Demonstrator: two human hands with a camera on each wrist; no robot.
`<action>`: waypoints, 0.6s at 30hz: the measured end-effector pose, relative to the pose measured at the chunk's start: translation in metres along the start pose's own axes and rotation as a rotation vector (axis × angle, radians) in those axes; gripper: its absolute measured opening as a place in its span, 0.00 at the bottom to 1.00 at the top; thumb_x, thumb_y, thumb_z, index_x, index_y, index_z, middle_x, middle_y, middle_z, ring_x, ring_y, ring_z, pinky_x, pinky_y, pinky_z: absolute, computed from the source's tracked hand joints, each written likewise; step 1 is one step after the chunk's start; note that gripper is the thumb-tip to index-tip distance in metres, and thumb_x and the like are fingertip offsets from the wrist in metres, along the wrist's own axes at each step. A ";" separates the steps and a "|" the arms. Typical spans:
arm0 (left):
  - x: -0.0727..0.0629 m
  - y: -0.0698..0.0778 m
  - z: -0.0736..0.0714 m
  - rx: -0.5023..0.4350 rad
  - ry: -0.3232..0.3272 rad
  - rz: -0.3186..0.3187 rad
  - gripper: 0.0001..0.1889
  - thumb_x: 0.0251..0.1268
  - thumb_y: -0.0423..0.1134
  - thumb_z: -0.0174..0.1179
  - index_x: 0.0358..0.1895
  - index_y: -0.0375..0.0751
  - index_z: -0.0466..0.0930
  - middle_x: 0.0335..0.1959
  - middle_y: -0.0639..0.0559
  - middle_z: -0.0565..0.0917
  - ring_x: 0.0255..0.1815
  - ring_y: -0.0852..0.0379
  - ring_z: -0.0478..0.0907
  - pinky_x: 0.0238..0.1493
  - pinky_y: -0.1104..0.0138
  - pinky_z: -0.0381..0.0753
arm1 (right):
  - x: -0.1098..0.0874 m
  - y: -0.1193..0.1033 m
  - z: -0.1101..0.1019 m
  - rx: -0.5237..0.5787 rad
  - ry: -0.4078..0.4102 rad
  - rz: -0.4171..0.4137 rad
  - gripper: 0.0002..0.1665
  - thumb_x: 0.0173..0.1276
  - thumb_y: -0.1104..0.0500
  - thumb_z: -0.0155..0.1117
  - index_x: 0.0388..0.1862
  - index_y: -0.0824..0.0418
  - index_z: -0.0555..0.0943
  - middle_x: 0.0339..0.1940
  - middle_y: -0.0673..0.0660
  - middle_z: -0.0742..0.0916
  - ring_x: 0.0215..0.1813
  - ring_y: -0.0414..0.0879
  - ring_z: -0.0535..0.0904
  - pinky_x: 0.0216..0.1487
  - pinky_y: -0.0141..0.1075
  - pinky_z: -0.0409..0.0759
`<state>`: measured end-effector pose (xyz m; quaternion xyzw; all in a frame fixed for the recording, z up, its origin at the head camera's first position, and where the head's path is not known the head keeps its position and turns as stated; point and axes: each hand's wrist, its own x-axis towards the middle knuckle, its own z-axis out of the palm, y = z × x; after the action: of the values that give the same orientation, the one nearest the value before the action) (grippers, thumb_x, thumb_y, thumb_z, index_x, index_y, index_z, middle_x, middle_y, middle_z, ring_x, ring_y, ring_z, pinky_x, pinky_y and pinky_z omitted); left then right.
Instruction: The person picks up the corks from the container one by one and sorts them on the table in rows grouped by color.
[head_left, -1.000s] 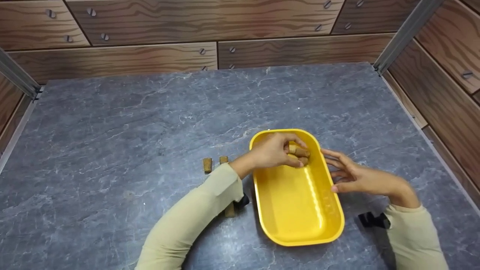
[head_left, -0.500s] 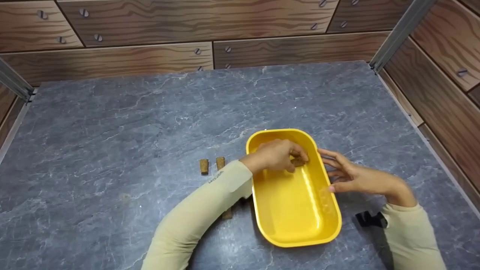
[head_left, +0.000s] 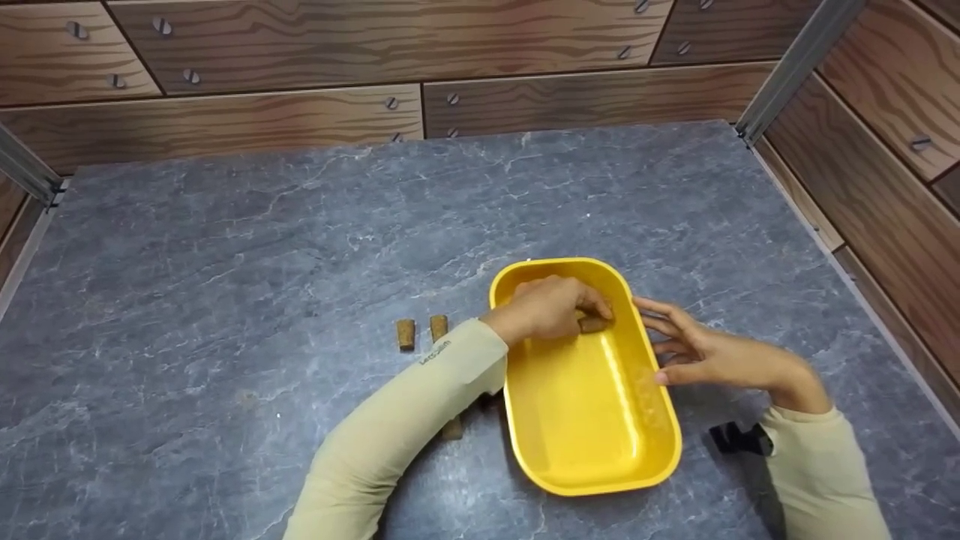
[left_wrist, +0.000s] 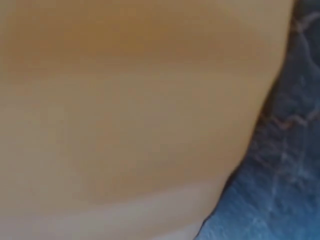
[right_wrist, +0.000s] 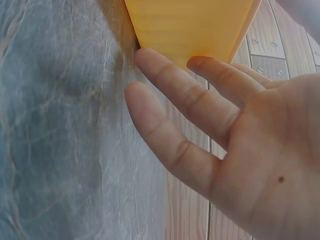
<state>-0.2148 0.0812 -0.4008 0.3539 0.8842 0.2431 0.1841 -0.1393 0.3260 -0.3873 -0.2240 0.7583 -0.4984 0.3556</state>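
A yellow plastic bin point(head_left: 592, 420) sits on the marbled table, its long side running toward the person. My left hand point(head_left: 553, 306) reaches down inside its far end, fingers bent over a brown tapered cork point(head_left: 593, 325) at the fingertips. The back of the hand hides part of the bin floor. My right hand point(head_left: 709, 358) is at the bin's right side, fingers spread and relaxed; in the right wrist view the fingertips lie right by the yellow wall point(right_wrist: 185, 30). A blurred pale surface fills most of the left wrist view.
Left of the bin, one cork point(head_left: 406, 334) stands on the table beside another cork point(head_left: 439, 327) partly behind the left sleeve point(head_left: 405, 420). A further brown piece point(head_left: 452, 429) shows below that sleeve. Wood-patterned panels point(head_left: 262, 112) border the table at the back and sides.
My left hand has gone lower into the bin with the corks, which showed more plainly at its fingers before. The right hand stays at the bin's side. The view has shifted slightly.
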 end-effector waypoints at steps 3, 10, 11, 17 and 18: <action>0.000 0.000 0.002 0.013 0.004 0.004 0.11 0.65 0.53 0.59 0.48 0.68 0.84 0.50 0.73 0.83 0.55 0.66 0.78 0.59 0.64 0.72 | 0.000 0.000 0.001 -0.004 -0.002 -0.004 0.52 0.71 0.65 0.56 0.78 0.55 0.32 0.79 0.69 0.45 0.70 0.68 0.61 0.58 0.35 0.78; -0.002 0.000 0.003 0.051 0.020 0.035 0.08 0.68 0.49 0.58 0.46 0.65 0.84 0.46 0.72 0.84 0.46 0.66 0.78 0.51 0.64 0.74 | 0.001 0.000 0.001 -0.010 0.000 -0.010 0.51 0.71 0.65 0.56 0.78 0.53 0.33 0.78 0.69 0.45 0.69 0.39 0.69 0.58 0.34 0.77; -0.002 0.000 0.003 0.053 0.019 0.032 0.07 0.68 0.48 0.58 0.45 0.65 0.84 0.44 0.72 0.84 0.44 0.66 0.78 0.49 0.63 0.74 | 0.001 0.000 0.001 -0.010 0.002 -0.009 0.51 0.71 0.65 0.56 0.78 0.53 0.33 0.79 0.69 0.45 0.67 0.36 0.70 0.58 0.34 0.77; -0.005 0.004 0.005 0.064 -0.018 0.029 0.08 0.67 0.45 0.58 0.44 0.64 0.82 0.40 0.68 0.83 0.39 0.63 0.75 0.42 0.64 0.73 | 0.000 -0.003 0.000 -0.001 -0.002 0.004 0.51 0.71 0.65 0.56 0.78 0.53 0.33 0.78 0.70 0.43 0.66 0.32 0.70 0.58 0.33 0.77; -0.006 0.004 0.005 0.067 -0.024 0.032 0.08 0.67 0.44 0.58 0.44 0.64 0.82 0.40 0.68 0.82 0.40 0.63 0.75 0.42 0.65 0.73 | 0.000 -0.003 -0.001 0.000 -0.003 0.005 0.51 0.71 0.65 0.56 0.78 0.53 0.33 0.78 0.70 0.43 0.66 0.33 0.70 0.58 0.34 0.77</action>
<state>-0.2062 0.0815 -0.4014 0.3770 0.8837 0.2121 0.1788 -0.1398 0.3254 -0.3846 -0.2227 0.7584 -0.4971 0.3580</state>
